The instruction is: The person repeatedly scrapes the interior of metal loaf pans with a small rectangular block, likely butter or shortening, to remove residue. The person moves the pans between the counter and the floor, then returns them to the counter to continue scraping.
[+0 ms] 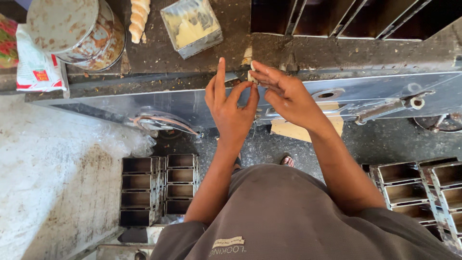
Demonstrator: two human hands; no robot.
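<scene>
Grey-brown short-sleeved shirt (288, 216) with pale chest print; 2 bare forearms.

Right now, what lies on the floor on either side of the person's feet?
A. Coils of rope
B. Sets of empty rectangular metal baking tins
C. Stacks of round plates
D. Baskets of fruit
B: sets of empty rectangular metal baking tins stand left and right of the feet, below the two hands working at the counter edge.

A small pale lump (251, 75), perhaps dough, sits pinched between the fingertips of both hands, raised just above the dark, crumb-strewn counter edge (192, 77).
</scene>
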